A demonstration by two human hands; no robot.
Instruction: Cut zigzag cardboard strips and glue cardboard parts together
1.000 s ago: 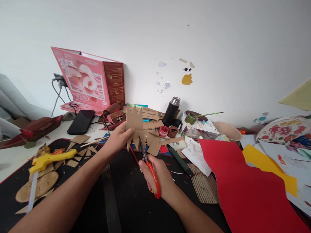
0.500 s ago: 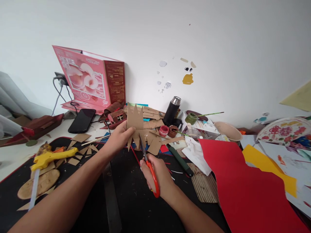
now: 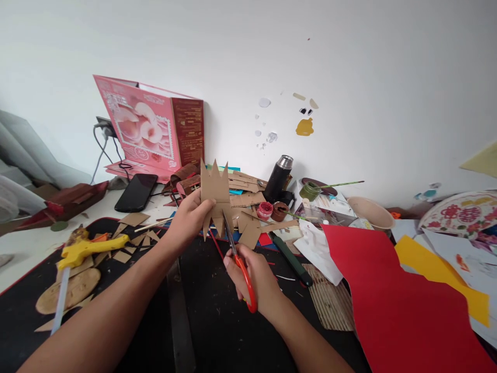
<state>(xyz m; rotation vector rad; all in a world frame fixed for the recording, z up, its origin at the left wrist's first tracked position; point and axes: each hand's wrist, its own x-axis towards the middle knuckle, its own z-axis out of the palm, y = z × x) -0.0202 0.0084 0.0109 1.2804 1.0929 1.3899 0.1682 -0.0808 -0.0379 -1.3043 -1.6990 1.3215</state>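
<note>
My left hand [image 3: 193,215] pinches a brown cardboard piece [image 3: 215,187] by its left side, thumb in front. The piece has pointed teeth along its top edge and more points at its bottom. In my right hand [image 3: 250,272] are scissors [image 3: 244,277] with red handles, fingers and thumb around the loops. Their blades point up and lie against the lower part of the cardboard. Whether the blades are fully closed is hard to see. Below both hands lies a black cutting mat [image 3: 225,321].
A yellow glue gun [image 3: 83,252] and cardboard scraps lie left. A phone [image 3: 136,192] and pink box [image 3: 143,124] stand behind. Paint jars [image 3: 265,210], a black thermos [image 3: 278,178], a green utility knife [image 3: 291,259] and red paper [image 3: 396,295] are to the right.
The view has shifted slightly, so the scene sits a little further right. The cardboard appears slightly higher, with the scissors still against its lower part. Both hands keep their grips.
</note>
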